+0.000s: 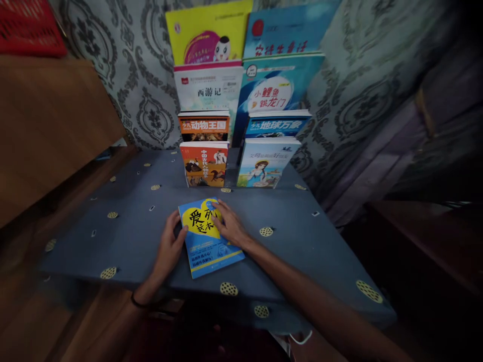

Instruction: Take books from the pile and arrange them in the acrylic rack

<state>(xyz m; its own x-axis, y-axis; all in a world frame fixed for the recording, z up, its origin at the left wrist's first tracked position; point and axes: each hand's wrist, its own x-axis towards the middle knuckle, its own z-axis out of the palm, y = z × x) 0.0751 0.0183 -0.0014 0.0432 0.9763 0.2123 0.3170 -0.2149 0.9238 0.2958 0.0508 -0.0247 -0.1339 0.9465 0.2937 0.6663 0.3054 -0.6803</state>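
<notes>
A blue book [211,254] with a yellow heart on its cover lies closed on the table, slightly turned. My left hand [171,244] holds its left edge, the thumb at the cover's rim and the fingers beside the edge. Across the upper right of the cover rests my right hand [231,226], fingers stretched out over the heart and covering part of the title. Just beyond stand two columns of upright books, with an orange book [206,166] at the front left and a pale blue book [262,163] with a drawn figure at the front right.
A dark blue cloth [136,236] with yellow prints covers the table. Patterned wall covering [151,100] rises behind the books. To the left are a wooden cabinet [49,120] and a red basket [30,27]; a pale curtain [377,151] hangs at right.
</notes>
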